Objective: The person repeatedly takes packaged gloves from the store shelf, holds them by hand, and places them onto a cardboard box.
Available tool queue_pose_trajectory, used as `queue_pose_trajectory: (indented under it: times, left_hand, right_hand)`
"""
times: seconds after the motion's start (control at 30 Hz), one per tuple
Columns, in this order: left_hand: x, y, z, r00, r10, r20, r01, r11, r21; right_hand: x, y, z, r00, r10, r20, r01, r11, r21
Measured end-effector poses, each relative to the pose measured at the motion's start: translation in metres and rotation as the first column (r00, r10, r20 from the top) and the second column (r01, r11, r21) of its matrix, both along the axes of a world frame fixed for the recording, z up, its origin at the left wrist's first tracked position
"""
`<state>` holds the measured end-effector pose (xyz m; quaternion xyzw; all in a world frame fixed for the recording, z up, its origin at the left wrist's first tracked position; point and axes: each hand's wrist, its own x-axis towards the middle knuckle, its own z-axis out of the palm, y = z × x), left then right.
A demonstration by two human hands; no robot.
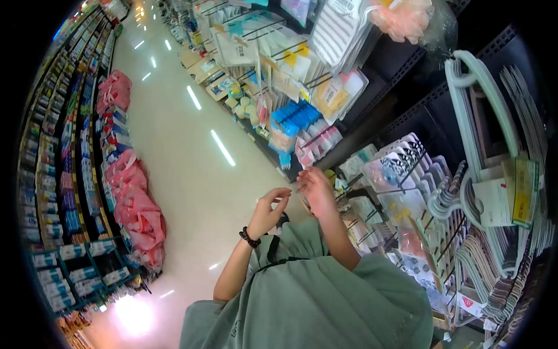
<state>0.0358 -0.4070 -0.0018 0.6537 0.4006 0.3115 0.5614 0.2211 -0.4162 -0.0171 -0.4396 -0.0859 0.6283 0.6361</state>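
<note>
1. The left hand (270, 208), with a black beaded bracelet (249, 237) worn at its wrist, is held in front of the body, its fingers loosely curved and parted from the thumb.
2. The right hand (317, 189) is raised just beside it; the two are kept apart by a narrow gap, and the right fingers are loosely bent.
3. Small, flat pink-and-white packets (318, 142) are hung just beyond the right hand; whether they are touched cannot be told.
4. Bright blue plastic packs (296, 118) are hung on the far side of those packets.
5. At the right, large pale-green plastic hangers (462, 107) are displayed.
6. At the left, across the glossy pale floor (174, 174), crumpled pink plastic bags (136, 192) are seen beside long shelves.
7. A loose grey-green cloth garment (314, 296) is worn, nearest the camera.
</note>
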Motion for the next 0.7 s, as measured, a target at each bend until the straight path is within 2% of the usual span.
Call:
queue_pose_trajectory:
  times: [0.13,0.27,0.3,0.43,0.47,0.5,0.57,0.63,0.67,0.7]
  left_hand:
    - [0.025,0.061,-0.019,0.989,-0.149,0.022,0.149,0.989,0.003]
    - [0.058,0.143,-0.048,0.968,-0.231,0.099,0.238,0.969,-0.068]
    - [0.067,0.168,-0.053,0.963,-0.244,0.111,0.254,0.963,-0.086]
    - [0.122,0.256,-0.084,0.927,-0.278,0.252,0.274,0.96,0.052]
    - [0.13,0.276,-0.075,0.935,-0.323,0.145,0.334,0.94,-0.064]
    - [0.14,0.293,-0.07,0.934,-0.334,0.127,0.357,0.878,-0.319]
    - [0.16,0.329,-0.087,0.907,-0.393,0.15,0.38,0.918,0.111]
    - [0.168,0.351,-0.091,0.895,-0.426,0.13,0.401,0.898,0.182]
    - [0.175,0.36,-0.096,0.889,-0.435,0.144,0.405,0.893,0.198]
    - [0.18,0.366,-0.096,0.881,-0.446,0.157,0.411,0.887,0.212]
  right_hand:
    - [0.024,0.052,0.0,0.981,-0.18,0.072,0.178,0.984,0.029]
    - [0.057,0.109,-0.013,0.88,-0.46,0.117,0.456,0.888,0.064]
    - [0.066,0.127,-0.018,0.851,-0.493,0.178,0.492,0.869,0.055]
    - [0.094,0.176,-0.031,0.684,-0.599,0.416,0.638,0.768,0.056]
    - [0.093,0.187,-0.028,0.616,-0.603,0.506,0.673,0.737,0.059]
    - [0.099,0.203,-0.029,0.544,-0.595,0.592,0.699,0.711,0.073]
    - [0.112,0.225,-0.044,0.437,-0.618,0.654,0.726,0.672,0.149]
    - [0.115,0.236,-0.059,0.365,-0.582,0.727,0.726,0.667,0.17]
    - [0.13,0.237,-0.092,0.288,-0.56,0.777,0.682,0.689,0.244]
    - [0.125,0.237,-0.088,0.311,-0.546,0.778,0.665,0.71,0.233]
